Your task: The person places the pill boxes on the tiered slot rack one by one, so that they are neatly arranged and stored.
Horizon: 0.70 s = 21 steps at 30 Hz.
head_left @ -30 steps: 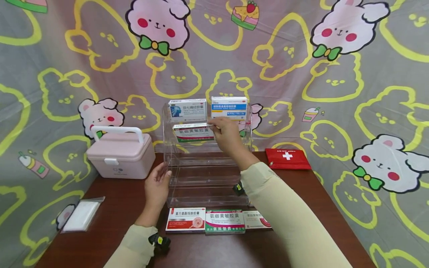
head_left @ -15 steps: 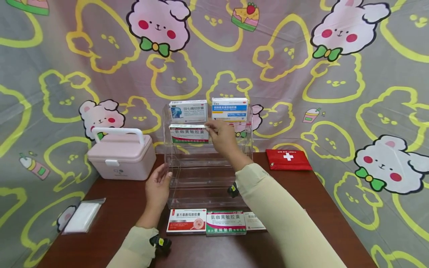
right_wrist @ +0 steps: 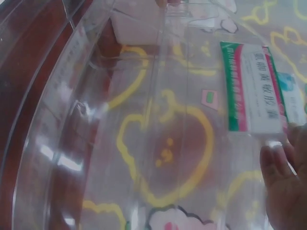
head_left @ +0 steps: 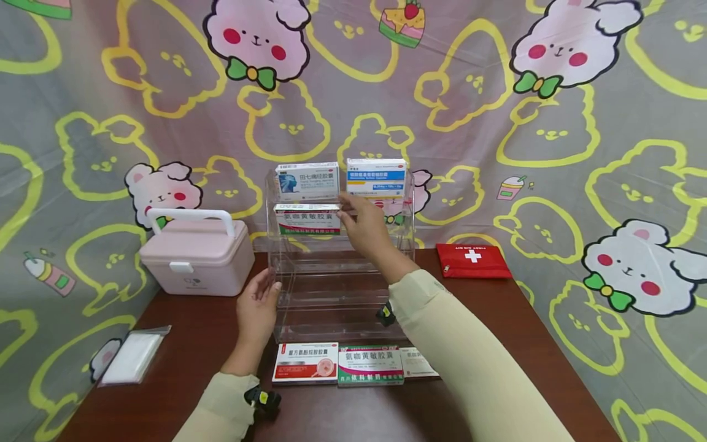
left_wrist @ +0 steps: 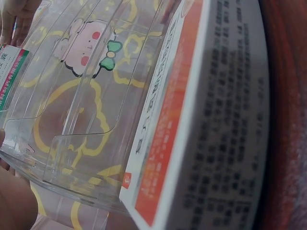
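Note:
A clear tiered display rack [head_left: 342,299] stands on the table. On its second tier, at the left, leans a green, white and magenta capsule box [head_left: 308,222], its front facing me. My right hand [head_left: 366,226] is at that box's right end, fingertips right at the edge; in the right wrist view the fingers [right_wrist: 277,165] are beside the end of the box, not wrapped over it. My left hand [head_left: 258,307] grips the rack's left side edge, thumb toward the front. On the top tier stand a grey-white capsule box [head_left: 308,183] and a blue-and-white one [head_left: 376,179].
Before the rack lie a red-and-white box [head_left: 305,363], another green-and-white box [head_left: 370,365] and a white box [head_left: 418,362] partly behind the right sleeve. A pink case [head_left: 196,261] stands left, a red first aid pouch [head_left: 474,261] right, a white packet [head_left: 134,357] front left.
The green capsule box has slid left along the second tier and straightened. My right hand went left with it, and its fingers have since loosened. The left hand stays on the rack.

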### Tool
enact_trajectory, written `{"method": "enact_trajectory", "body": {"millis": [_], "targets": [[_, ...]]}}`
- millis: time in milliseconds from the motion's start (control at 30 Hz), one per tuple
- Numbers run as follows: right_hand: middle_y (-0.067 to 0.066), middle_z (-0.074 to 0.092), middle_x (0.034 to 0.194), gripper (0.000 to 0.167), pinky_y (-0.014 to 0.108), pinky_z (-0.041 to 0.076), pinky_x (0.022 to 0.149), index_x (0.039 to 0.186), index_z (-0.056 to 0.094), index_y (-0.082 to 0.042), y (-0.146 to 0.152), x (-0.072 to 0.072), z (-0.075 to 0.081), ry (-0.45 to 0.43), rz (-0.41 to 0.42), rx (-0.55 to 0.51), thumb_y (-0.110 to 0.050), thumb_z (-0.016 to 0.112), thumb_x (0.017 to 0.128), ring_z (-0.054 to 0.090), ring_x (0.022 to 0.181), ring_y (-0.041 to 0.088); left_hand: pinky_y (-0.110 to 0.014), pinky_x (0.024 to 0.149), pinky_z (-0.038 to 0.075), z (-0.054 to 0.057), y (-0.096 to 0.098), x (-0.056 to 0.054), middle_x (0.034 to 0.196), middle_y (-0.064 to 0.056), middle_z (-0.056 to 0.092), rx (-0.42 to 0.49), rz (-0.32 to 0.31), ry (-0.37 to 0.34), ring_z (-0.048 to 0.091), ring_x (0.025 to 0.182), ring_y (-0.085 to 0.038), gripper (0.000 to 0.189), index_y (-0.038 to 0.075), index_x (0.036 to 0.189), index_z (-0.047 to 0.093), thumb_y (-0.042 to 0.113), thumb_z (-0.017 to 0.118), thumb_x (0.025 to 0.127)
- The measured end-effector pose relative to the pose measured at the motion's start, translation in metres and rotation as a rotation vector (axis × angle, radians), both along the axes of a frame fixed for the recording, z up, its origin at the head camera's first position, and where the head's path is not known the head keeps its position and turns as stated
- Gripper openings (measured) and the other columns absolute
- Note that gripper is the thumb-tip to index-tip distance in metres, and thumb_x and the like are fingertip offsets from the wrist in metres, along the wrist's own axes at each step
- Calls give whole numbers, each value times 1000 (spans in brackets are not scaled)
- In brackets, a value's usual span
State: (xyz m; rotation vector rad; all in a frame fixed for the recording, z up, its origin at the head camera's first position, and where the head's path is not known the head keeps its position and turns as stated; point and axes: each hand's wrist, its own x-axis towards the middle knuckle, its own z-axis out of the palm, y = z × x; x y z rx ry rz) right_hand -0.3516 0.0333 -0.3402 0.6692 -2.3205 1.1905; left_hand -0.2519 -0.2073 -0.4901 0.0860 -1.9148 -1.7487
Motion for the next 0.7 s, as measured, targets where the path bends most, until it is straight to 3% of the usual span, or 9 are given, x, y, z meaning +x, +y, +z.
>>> {"method": "enact_trajectory", "body": {"millis": [133, 267, 433, 567, 700], "targets": [[17, 75, 132, 43, 41, 66, 104, 146, 67, -4, 18, 11, 2, 30, 17, -21, -7, 74, 103, 72, 123, 31, -6, 110, 48, -3, -1, 2, 151, -25, 64, -6, 8, -19, 58, 144, -39, 43, -7, 147, 62, -4, 69, 104], [21, 75, 131, 45, 46, 66, 103, 146, 65, -1, 50, 26, 5, 43, 68, -124, 0, 74, 102, 73, 119, 35, -8, 111, 49, -3, 0, 2, 151, -25, 65, -11, 12, -12, 59, 144, -40, 43, -7, 146, 62, -2, 70, 104], [21, 76, 128, 47, 33, 66, 101, 148, 64, -5, 102, 45, -4, 19, 53, -201, -1, 75, 102, 73, 118, 33, -9, 110, 50, -2, 1, 2, 149, -28, 65, -2, 21, 13, 62, 142, -36, 42, -8, 144, 64, -3, 71, 103], [18, 77, 126, 45, 16, 61, 101, 145, 66, -6, 150, 61, -23, -10, -36, -147, -3, 77, 101, 74, 116, 31, -9, 110, 51, -2, 3, 2, 149, -28, 65, 8, 17, 11, 65, 139, -25, 42, -8, 144, 64, -3, 71, 103], [16, 77, 127, 45, 13, 59, 101, 143, 67, -7, 201, 78, -50, -75, -143, -10, -10, 80, 100, 73, 117, 31, -9, 110, 51, -2, 4, -1, 149, -27, 65, 10, 12, 10, 65, 135, -15, 42, -7, 144, 64, -2, 71, 103]]}}
